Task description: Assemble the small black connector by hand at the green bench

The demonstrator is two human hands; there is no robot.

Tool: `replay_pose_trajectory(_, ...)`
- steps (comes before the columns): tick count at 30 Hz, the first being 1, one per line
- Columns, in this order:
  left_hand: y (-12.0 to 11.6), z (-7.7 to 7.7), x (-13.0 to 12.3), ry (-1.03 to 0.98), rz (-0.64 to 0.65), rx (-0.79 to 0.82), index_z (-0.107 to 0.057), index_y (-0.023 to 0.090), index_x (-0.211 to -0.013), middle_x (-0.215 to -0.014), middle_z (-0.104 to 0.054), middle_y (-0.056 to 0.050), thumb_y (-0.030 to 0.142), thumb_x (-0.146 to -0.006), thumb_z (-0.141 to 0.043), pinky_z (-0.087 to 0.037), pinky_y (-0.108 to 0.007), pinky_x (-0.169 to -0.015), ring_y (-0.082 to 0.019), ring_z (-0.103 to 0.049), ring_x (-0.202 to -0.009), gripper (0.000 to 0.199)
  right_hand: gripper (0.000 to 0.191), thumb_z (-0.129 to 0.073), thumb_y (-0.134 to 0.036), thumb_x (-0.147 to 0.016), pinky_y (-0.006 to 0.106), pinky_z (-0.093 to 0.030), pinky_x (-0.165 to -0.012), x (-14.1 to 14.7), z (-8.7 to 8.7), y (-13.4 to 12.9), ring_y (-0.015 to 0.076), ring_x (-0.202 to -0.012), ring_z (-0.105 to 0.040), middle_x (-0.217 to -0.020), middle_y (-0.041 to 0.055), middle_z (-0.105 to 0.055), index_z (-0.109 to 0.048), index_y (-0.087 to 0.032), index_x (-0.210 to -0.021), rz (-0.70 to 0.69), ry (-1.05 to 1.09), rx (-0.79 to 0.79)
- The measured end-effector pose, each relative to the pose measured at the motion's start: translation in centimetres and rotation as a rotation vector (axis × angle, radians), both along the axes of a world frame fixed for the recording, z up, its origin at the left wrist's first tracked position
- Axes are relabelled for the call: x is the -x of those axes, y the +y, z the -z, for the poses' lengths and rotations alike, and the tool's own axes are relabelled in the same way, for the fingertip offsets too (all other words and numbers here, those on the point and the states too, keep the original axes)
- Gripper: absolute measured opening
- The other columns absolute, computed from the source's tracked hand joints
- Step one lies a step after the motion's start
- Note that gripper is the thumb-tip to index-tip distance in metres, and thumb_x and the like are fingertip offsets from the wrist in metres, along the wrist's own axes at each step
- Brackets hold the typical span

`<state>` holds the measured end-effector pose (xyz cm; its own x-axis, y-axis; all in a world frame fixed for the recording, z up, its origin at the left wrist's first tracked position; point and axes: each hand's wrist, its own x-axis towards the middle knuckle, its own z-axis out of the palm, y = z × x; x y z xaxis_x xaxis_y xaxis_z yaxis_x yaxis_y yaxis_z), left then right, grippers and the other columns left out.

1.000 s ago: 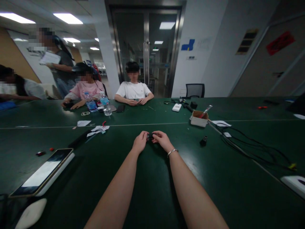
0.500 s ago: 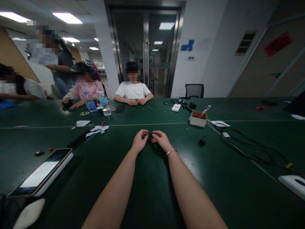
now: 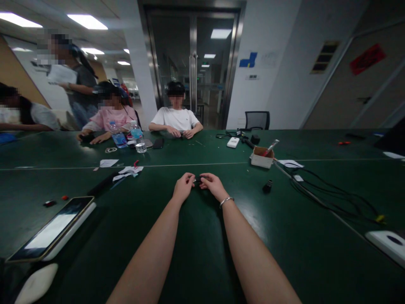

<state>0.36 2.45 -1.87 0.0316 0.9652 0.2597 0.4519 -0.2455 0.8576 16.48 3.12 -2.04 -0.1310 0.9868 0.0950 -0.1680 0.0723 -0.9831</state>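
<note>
A small black object (image 3: 198,179) is held between my two hands above the green table (image 3: 202,236). My left hand (image 3: 184,185) has its fingertips closed at the object's left end, where something small and light-coloured shows. On the other side, my right hand (image 3: 212,185) pinches the black object between thumb and fingers; a silver bracelet (image 3: 226,202) is on that wrist. What exactly the object is stays too small to tell. A black piece (image 3: 267,186) lies on the table to the right of my hands.
A phone (image 3: 53,232) on a white block and a white mouse (image 3: 37,283) lie at left. Further off are bottles (image 3: 138,137), paper scraps (image 3: 129,171), a small box (image 3: 262,159) and black cables (image 3: 335,192). Several people are across the table, one in a white shirt (image 3: 175,119).
My left hand has shifted slightly left, its fingertips now closer together at the object's end. My right hand keeps its grip. The view has moved a little.
</note>
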Motion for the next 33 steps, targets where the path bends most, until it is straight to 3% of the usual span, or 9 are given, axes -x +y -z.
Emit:
replay_pose_trajectory(3, 0.05, 0.04, 0.05, 0.034, -0.027, 0.03, -0.061, 0.022, -0.098, -0.068, -0.061, 0.0, 0.039, -0.09, -0.036, -0.044, -0.026, -0.063, -0.013, -0.056, -0.061, 0.031, 0.021, -0.068, -0.017, -0.074, 0.019, -0.054, -0.053, 0.0, -0.05, -0.09, 0.0086, -0.054, -0.063, -0.064, 0.0002, -0.065, -0.062, -0.013, -0.094, 0.002, -0.012, -0.014)
replay_pose_trajectory(9, 0.06, -0.18, -0.03, -0.039, -0.018, -0.057, -0.06, 0.021, -0.106, -0.102, -0.062, -0.006, 0.022, -0.082, -0.051, -0.046, -0.028, -0.078, -0.015, -0.058, -0.086, 0.025, 0.018, -0.066, -0.015, -0.076, 0.018, -0.053, -0.052, -0.03, -0.09, -0.11, 0.0082, -0.052, -0.063, -0.061, -0.0006, -0.064, -0.061, -0.013, -0.093, 0.013, -0.017, -0.013)
replay_pose_trajectory(16, 0.06, -0.02, 0.05, 0.009, 0.0, 0.006, -0.061, 0.023, -0.099, -0.095, -0.063, -0.004, 0.034, -0.088, -0.043, -0.046, -0.028, -0.073, -0.015, -0.058, -0.081, 0.024, 0.018, -0.068, -0.015, -0.075, 0.019, -0.053, -0.051, 0.07, -0.13, -0.12, 0.0084, -0.051, -0.062, -0.061, -0.0006, -0.064, -0.061, -0.013, -0.092, 0.016, -0.028, -0.001)
replay_pose_trajectory(20, 0.07, -0.08, 0.01, 0.007, 0.01, -0.075, -0.061, 0.021, -0.102, -0.105, -0.059, -0.006, 0.023, -0.082, -0.051, -0.046, -0.029, -0.08, -0.016, -0.057, -0.091, 0.023, 0.018, -0.068, -0.014, -0.075, 0.018, -0.053, -0.051, 0.05, -0.19, -0.13, 0.0081, -0.051, -0.062, -0.06, -0.0005, -0.065, -0.061, -0.013, -0.091, 0.019, -0.031, 0.001)
replay_pose_trajectory(24, -0.07, -0.29, -0.02, 0.022, 0.015, -0.113, -0.061, 0.02, -0.101, -0.104, -0.056, -0.005, 0.013, -0.075, -0.054, -0.048, -0.029, -0.081, -0.015, -0.058, -0.087, 0.027, 0.019, -0.069, -0.017, -0.074, 0.019, -0.053, -0.051, 0.02, -0.2, -0.14, 0.0087, -0.051, -0.063, -0.061, -0.0002, -0.065, -0.061, -0.013, -0.091, 0.019, -0.026, -0.004)
replay_pose_trajectory(33, -0.43, -0.65, 0.0, 0.041, 0.009, -0.063, -0.061, 0.021, -0.103, -0.103, -0.057, -0.005, 0.019, -0.08, -0.052, -0.047, -0.029, -0.077, -0.014, -0.057, -0.082, 0.025, 0.017, -0.068, -0.015, -0.075, 0.019, -0.053, -0.05, 0.09, 0.13, 0.24, 0.0093, -0.051, -0.063, -0.061, 0.0002, -0.065, -0.061, -0.013, -0.091, 0.029, -0.034, 0.003)
